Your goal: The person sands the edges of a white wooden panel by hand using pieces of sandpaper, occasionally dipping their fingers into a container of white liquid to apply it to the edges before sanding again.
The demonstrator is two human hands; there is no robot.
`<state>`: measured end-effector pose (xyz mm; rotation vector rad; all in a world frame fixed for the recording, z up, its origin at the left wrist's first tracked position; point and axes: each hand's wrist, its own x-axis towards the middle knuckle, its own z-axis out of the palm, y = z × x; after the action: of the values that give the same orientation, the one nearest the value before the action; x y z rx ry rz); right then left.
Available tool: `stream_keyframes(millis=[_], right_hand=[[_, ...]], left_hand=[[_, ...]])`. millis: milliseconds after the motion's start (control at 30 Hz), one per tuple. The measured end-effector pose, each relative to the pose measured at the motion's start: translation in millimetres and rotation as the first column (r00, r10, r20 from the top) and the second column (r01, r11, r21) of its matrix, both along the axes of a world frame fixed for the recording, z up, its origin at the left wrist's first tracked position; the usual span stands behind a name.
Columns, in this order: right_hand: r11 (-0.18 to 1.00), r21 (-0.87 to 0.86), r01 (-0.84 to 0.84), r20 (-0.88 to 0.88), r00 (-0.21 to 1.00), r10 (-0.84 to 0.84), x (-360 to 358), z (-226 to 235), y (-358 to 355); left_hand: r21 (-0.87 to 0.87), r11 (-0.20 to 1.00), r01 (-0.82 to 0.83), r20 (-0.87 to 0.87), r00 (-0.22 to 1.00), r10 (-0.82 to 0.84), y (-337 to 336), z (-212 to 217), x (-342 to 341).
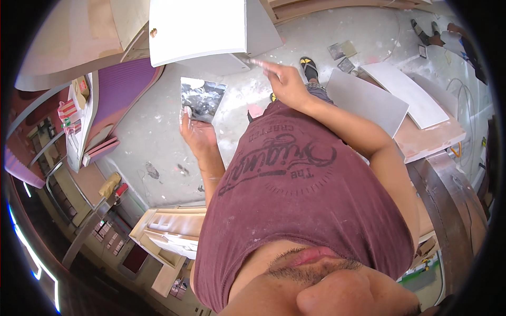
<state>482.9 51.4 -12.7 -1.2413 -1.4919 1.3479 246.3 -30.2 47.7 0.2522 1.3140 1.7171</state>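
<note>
My left hand point(199, 132) grips the lower edge of a thin square plate point(203, 100), its thumb on top. The plate's face is smeared dark grey and white. My right hand point(287, 87) is raised at the lower right corner of a white cabinet panel point(198, 29), its fingers closed and pointing left. White residue coats its fingertips; whatever they pinch is too small and blurred to make out. A small brown spot marks the panel's left side.
At the right, white boards point(406, 95) and a grey panel point(366, 102) lie on a wooden surface. Unpainted wood point(84, 34) stands at the upper left, above a purple panel point(118, 89). Another person point(457, 45) is at the far right. White dust spots the floor point(153, 126).
</note>
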Motion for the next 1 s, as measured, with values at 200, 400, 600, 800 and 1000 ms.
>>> stream_keyframes(millis=[200, 400, 600, 800, 1000], right_hand=[[0.978, 0.11, 0.177, 0.046, 0.982, -0.183, 10.8, -17.9, 70.7], [0.901, 0.299, 0.314, -0.168, 0.947, -0.274, -7.5, -2.0, 154.8], [0.998, -0.045, 0.049, 0.002, 0.999, -0.049, -12.8, -9.3, 72.1], [0.999, -0.01, -0.04, -0.013, 0.999, 0.04, 11.5, -4.5, 38.6], [0.954, 0.189, 0.232, 0.093, 0.963, -0.253, 10.6, -3.8, 164.9]], left_hand=[[-0.001, 1.0, -0.006, -0.003, 1.0, 0.006, -3.5, 0.1, -0.6], [-0.024, 0.999, 0.03, -0.011, 0.999, -0.031, -2.4, 4.4, 0.7], [-0.043, 0.999, -0.012, 0.0, 1.0, 0.012, -8.9, 1.4, -2.1], [-0.06, 0.996, -0.063, 0.025, 0.998, 0.064, -5.8, 5.4, 0.9], [-0.042, 0.999, -0.021, -0.008, 1.0, 0.021, -1.1, 10.5, 5.6]])
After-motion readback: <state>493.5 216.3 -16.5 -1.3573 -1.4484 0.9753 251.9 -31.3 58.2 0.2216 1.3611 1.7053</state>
